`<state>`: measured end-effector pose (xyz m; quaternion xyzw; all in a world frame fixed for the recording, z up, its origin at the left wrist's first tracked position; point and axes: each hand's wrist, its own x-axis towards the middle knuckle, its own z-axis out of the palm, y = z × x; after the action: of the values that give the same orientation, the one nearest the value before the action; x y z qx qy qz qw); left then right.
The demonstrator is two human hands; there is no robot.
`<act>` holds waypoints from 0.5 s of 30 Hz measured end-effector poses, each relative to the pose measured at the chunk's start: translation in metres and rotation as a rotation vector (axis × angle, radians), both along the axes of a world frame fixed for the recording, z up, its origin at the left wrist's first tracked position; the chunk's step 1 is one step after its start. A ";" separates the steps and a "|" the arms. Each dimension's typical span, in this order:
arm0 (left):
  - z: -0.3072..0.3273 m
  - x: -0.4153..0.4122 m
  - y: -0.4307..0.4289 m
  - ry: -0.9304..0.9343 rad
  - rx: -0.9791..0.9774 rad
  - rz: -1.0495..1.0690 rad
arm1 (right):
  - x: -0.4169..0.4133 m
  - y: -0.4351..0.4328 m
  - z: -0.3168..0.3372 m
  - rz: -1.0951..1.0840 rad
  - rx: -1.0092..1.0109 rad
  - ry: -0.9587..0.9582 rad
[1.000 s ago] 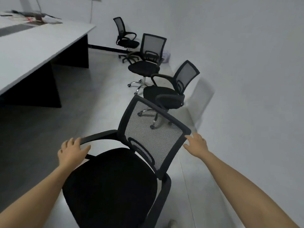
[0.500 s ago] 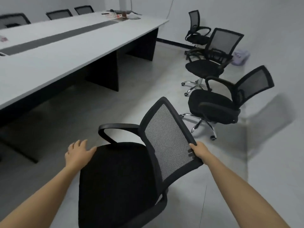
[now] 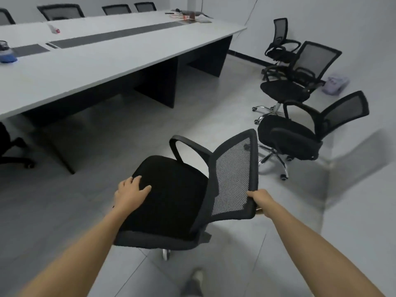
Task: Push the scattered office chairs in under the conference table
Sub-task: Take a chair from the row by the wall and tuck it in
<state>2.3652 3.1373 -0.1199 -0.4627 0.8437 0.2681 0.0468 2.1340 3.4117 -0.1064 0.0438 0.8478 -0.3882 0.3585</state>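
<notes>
Black chair (image 3: 171, 189) | left hand (image 3: 130, 195) flat on seat | right hand (image 3: 258, 199) apparently gripping backrest

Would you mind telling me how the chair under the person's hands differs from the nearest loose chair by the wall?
The held chair has both hands on it: the left hand rests flat on its seat and the right hand grips its backrest edge. The nearest loose chair is untouched. The held chair stands in open floor toward the conference table; the loose one sits close to the wall. Both have black seats, mesh backs and loop armrests.
</notes>
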 end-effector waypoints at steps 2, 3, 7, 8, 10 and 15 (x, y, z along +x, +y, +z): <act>-0.002 0.003 0.023 -0.010 0.074 -0.041 | 0.028 0.009 0.010 0.161 0.102 -0.071; -0.001 0.002 0.035 -0.006 0.125 -0.069 | 0.042 0.012 0.015 0.259 0.158 -0.099; 0.011 -0.007 0.073 -0.083 0.485 -0.280 | 0.079 0.009 0.019 0.614 0.304 -0.150; 0.014 -0.005 0.082 -0.139 0.578 -0.334 | 0.087 0.009 0.019 0.703 0.332 -0.148; 0.018 0.000 0.098 -0.259 0.704 -0.387 | 0.097 0.005 0.019 0.852 0.365 -0.122; 0.019 0.008 0.120 -0.508 0.604 -0.508 | 0.076 0.005 0.024 1.075 0.426 0.180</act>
<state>2.3733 3.2573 -0.1006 -0.2583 0.7762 0.3601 0.4485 2.2101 3.4165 -0.0825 -0.3545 0.8376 0.0250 0.4149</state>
